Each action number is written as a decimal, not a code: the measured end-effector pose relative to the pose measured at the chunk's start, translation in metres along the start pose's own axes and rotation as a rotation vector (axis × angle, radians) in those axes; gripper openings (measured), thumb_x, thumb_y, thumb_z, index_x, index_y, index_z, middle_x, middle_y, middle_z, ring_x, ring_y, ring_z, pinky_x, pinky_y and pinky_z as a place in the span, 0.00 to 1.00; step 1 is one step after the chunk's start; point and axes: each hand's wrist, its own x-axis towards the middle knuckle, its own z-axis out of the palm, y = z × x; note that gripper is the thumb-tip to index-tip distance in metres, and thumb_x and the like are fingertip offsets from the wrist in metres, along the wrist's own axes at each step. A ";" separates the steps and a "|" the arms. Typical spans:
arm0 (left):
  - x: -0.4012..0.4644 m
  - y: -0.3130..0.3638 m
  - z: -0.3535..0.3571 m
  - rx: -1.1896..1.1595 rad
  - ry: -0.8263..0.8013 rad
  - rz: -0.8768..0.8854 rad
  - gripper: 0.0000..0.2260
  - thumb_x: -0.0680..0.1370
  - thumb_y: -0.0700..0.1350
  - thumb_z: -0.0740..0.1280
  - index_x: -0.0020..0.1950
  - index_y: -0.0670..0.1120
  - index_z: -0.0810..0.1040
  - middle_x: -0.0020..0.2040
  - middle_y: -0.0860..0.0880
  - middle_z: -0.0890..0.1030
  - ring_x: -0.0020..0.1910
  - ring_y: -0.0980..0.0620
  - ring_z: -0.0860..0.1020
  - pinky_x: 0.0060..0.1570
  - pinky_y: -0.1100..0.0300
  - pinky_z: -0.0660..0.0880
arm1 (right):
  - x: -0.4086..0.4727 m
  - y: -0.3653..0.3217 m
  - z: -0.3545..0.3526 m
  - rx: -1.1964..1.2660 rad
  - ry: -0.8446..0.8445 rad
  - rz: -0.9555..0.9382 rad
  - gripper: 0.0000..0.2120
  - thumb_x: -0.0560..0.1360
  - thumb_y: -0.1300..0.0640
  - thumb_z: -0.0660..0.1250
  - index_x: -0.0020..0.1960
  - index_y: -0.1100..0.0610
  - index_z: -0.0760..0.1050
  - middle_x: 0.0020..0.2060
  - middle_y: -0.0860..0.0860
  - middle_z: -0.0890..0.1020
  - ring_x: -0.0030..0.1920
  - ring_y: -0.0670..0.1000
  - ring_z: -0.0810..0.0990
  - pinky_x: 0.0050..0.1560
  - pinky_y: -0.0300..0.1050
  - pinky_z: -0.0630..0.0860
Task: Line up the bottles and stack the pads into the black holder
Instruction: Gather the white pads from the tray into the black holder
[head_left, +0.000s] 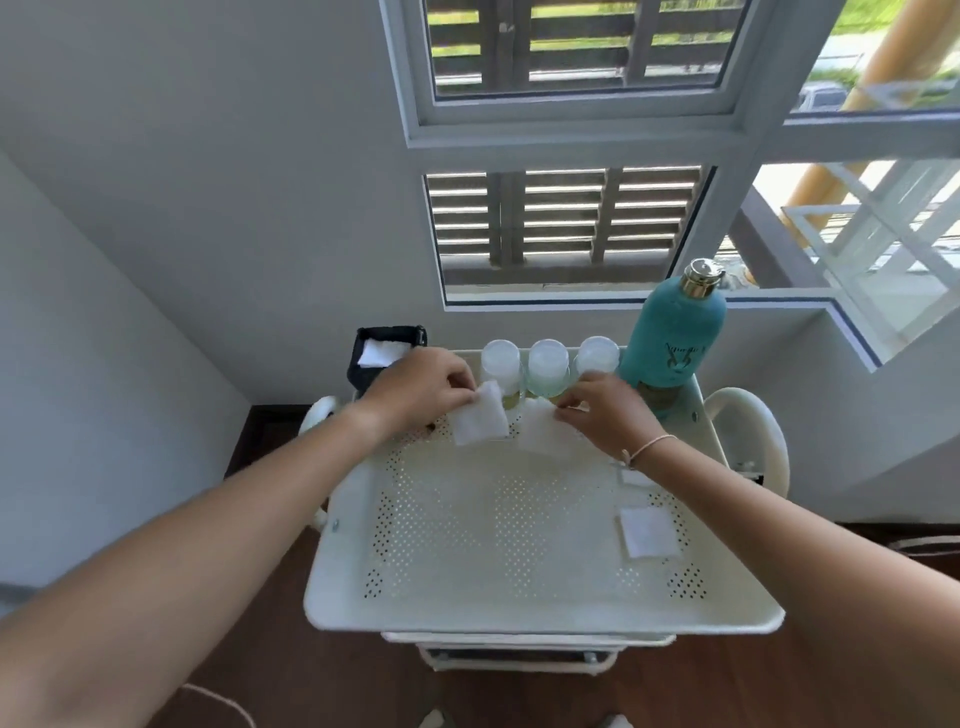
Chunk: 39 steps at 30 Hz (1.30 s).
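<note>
Now pad (479, 420) in left grip (415, 387)

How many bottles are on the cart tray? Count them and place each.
4: three small clear-capped bottles in a row along the far edge, the tall teal bottle at their right end.

Cart tray (540, 616): cream white, perforated in a dotted grid. Pads (648, 532): white; holder (363, 364): black. Large bottle (670, 338): teal, gold cap, dark logo; three small bottles (548, 366): frosted white caps, yellowish contents.
</note>
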 end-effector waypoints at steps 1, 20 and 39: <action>-0.003 -0.003 -0.013 0.007 0.027 0.001 0.04 0.74 0.48 0.68 0.41 0.50 0.80 0.40 0.55 0.78 0.39 0.57 0.75 0.37 0.61 0.71 | 0.004 -0.008 -0.005 0.007 0.016 -0.016 0.09 0.72 0.55 0.67 0.48 0.60 0.81 0.47 0.56 0.81 0.43 0.54 0.77 0.43 0.43 0.72; 0.023 -0.064 -0.075 0.382 0.162 -0.053 0.06 0.75 0.47 0.66 0.46 0.46 0.81 0.49 0.48 0.77 0.54 0.47 0.71 0.43 0.56 0.68 | 0.047 -0.088 -0.019 0.124 0.155 -0.078 0.08 0.72 0.58 0.67 0.49 0.59 0.81 0.46 0.55 0.80 0.42 0.49 0.73 0.46 0.47 0.75; 0.020 -0.099 -0.054 0.130 0.250 0.022 0.08 0.76 0.47 0.66 0.49 0.49 0.83 0.53 0.50 0.75 0.55 0.50 0.71 0.49 0.57 0.69 | 0.084 -0.127 -0.007 0.143 0.123 -0.127 0.08 0.72 0.59 0.67 0.48 0.60 0.81 0.47 0.55 0.80 0.41 0.48 0.72 0.43 0.40 0.67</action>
